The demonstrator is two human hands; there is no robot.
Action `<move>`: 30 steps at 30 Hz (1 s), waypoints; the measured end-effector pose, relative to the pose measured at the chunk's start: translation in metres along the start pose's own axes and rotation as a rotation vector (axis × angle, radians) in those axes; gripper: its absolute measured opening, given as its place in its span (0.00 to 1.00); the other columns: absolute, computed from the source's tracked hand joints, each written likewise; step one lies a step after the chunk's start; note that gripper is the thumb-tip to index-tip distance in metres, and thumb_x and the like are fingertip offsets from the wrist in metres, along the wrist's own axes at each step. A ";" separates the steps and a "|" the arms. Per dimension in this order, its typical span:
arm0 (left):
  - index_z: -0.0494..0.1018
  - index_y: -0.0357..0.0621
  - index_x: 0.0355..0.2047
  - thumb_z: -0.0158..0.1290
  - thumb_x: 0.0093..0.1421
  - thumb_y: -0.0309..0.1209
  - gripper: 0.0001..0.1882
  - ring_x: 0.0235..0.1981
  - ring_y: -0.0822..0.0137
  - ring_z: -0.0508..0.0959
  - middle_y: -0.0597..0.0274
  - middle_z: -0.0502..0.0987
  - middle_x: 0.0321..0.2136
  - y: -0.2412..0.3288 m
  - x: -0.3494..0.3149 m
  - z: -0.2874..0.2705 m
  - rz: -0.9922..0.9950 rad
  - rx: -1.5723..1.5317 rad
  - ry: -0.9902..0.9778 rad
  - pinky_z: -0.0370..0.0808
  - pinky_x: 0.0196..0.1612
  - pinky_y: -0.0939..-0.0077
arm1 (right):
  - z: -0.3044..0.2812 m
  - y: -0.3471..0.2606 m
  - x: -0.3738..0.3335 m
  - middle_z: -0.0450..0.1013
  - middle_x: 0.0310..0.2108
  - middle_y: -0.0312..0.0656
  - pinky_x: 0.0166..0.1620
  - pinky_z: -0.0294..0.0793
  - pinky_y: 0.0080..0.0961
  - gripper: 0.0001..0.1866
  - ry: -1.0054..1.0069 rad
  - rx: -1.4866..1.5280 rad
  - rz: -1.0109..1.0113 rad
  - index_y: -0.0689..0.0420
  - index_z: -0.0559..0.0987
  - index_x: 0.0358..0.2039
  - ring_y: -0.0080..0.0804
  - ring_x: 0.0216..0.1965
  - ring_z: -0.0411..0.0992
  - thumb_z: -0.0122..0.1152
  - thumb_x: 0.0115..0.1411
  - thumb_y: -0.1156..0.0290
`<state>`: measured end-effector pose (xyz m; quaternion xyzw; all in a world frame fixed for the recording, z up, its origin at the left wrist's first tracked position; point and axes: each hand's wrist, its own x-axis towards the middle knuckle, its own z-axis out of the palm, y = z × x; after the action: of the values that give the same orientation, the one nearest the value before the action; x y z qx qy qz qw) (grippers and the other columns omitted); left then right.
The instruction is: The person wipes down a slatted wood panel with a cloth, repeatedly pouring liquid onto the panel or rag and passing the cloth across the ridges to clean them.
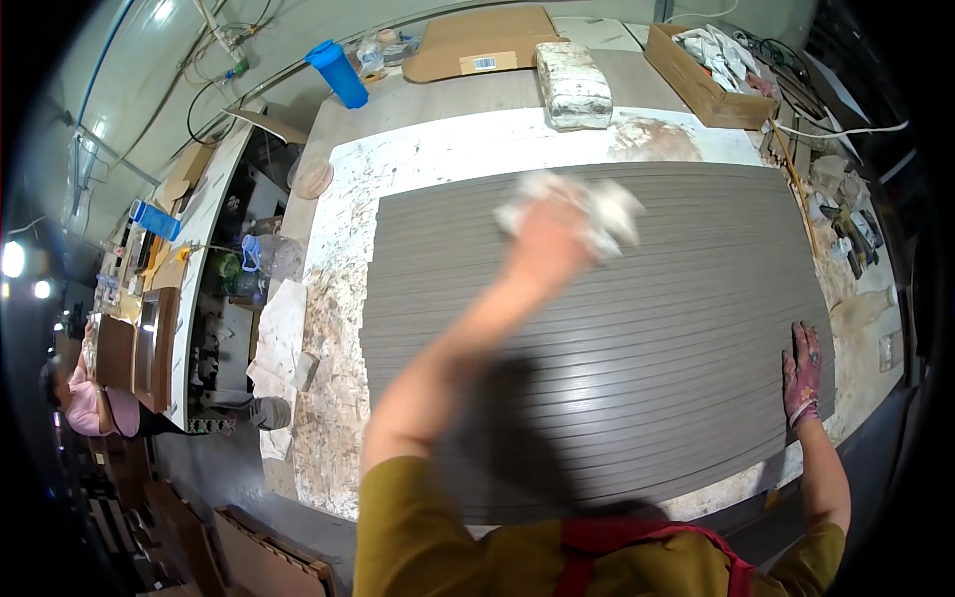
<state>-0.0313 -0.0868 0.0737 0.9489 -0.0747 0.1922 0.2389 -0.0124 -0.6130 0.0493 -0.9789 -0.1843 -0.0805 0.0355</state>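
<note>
A large grey-brown panel [597,328] with a row of parallel grooves lies flat on the workbench. My left hand [552,227], blurred by motion, grips a crumpled white cloth [615,214] against the far part of the panel. My right hand [801,370], in a stained pink glove, rests flat on the panel's right edge with the fingers stretched out and nothing in them.
Behind the panel are a paint-crusted wrapped block [574,90], flat cardboard [482,42], a blue cup [338,75] and an open carton of rags [711,85]. Small tools [856,234] lie at the right. Far left, another person [104,403] in pink stands by a second bench.
</note>
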 end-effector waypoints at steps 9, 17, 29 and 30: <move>0.59 0.48 0.62 0.47 0.63 0.40 0.28 0.59 0.49 0.65 0.44 0.65 0.58 -0.226 -0.093 -0.108 -0.632 0.148 0.161 0.58 0.64 0.55 | -0.017 -0.020 0.013 0.59 0.60 0.53 0.63 0.53 0.43 0.26 0.039 0.046 0.014 0.55 0.64 0.59 0.54 0.62 0.55 0.52 0.59 0.68; 0.64 0.33 0.55 0.47 0.52 0.27 0.27 0.51 0.41 0.70 0.40 0.69 0.51 0.100 0.035 0.033 0.192 -0.130 0.070 0.66 0.55 0.54 | -0.008 -0.007 0.002 0.62 0.58 0.52 0.63 0.53 0.43 0.26 0.052 0.026 0.030 0.54 0.65 0.59 0.52 0.61 0.58 0.54 0.59 0.65; 0.68 0.34 0.50 0.45 0.64 0.40 0.22 0.45 0.48 0.75 0.41 0.75 0.43 -0.263 -0.088 -0.089 -0.625 0.452 0.143 0.71 0.45 0.55 | -0.001 -0.016 0.009 0.62 0.58 0.50 0.62 0.54 0.44 0.25 0.071 0.051 -0.010 0.50 0.65 0.59 0.50 0.61 0.58 0.52 0.61 0.60; 0.69 0.34 0.49 0.46 0.63 0.38 0.21 0.45 0.50 0.75 0.42 0.75 0.42 -0.300 -0.136 -0.181 -0.458 0.929 -0.095 0.70 0.45 0.58 | 0.003 -0.025 0.020 0.62 0.59 0.50 0.63 0.52 0.44 0.25 0.074 0.104 -0.036 0.50 0.65 0.59 0.49 0.62 0.57 0.51 0.62 0.59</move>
<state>-0.1457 0.2694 0.0389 0.9545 0.2172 0.1044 -0.1753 -0.0030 -0.5822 0.0505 -0.9686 -0.2042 -0.1077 0.0918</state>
